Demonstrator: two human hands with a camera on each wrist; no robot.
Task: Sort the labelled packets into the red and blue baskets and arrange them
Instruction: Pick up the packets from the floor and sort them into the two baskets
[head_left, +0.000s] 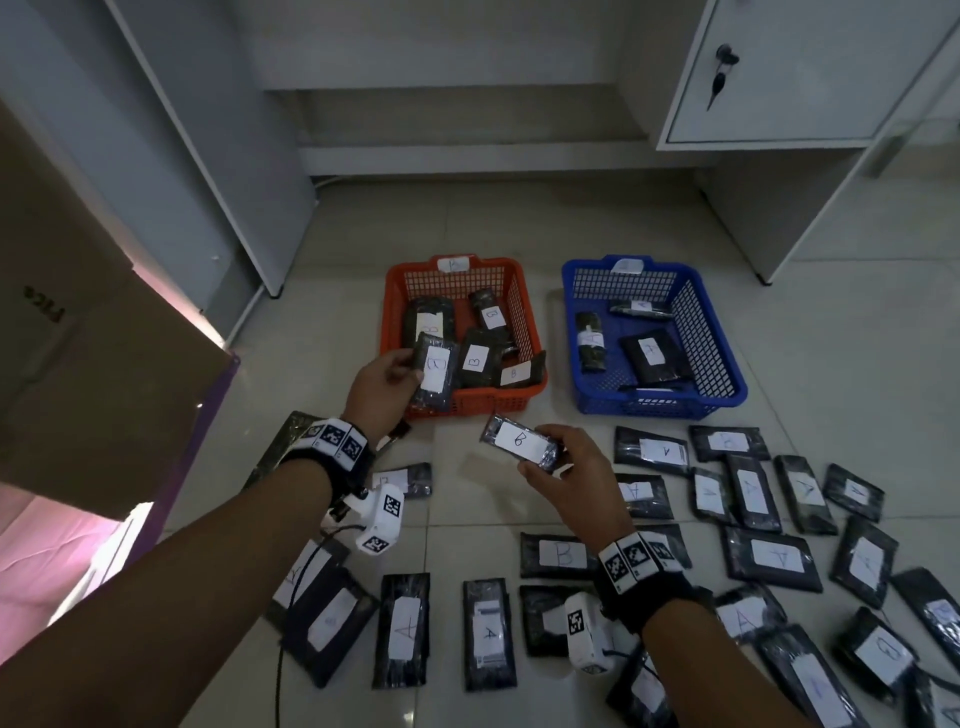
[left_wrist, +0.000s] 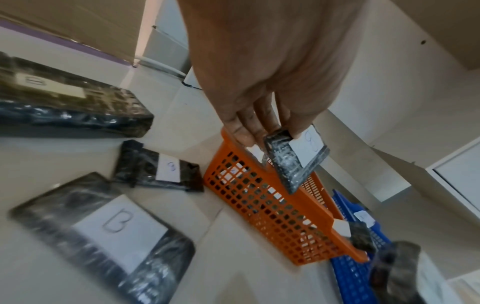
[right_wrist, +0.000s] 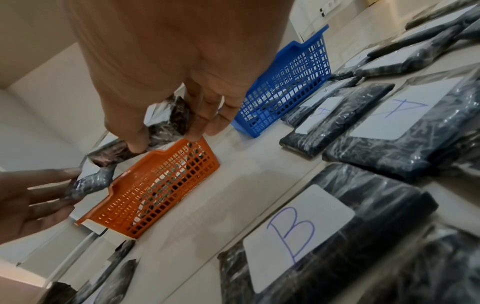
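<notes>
Left hand (head_left: 382, 384) pinches a black packet labelled B (head_left: 434, 374) by its left edge, thumb on top and fingers underneath; the grip is closed on the packet. The packet hangs over the near-left corner of the red basket (head_left: 462, 402); whether it touches the rim cannot be told.

Right hand (head_left: 576, 467) holds a second B packet (head_left: 522, 441) above the floor, near side of the red basket and apart from it. Thumb on the near edge, fingers curled over the right end, so this grip is also closed on its load. Label faces up.

Red basket: four more B packets (head_left: 475, 358) lying loosely, overlapping, one propped against the near-right corner. A small white tag marked B sits on its far rim.

Blue basket (head_left: 660, 408), just right of the red one: three packets inside (head_left: 652, 353), labels too faint to read with certainty (one looks like an A).

Floor (head_left: 467, 519), tiled: many black packets spread near and right of the baskets, most marked A (head_left: 750, 491), a few B (head_left: 561, 555). More lie on the near left under the left arm.

Cardboard box (head_left: 104, 364) stands at left; a white cabinet (head_left: 779, 78) with keys in its lock at far right.
</notes>
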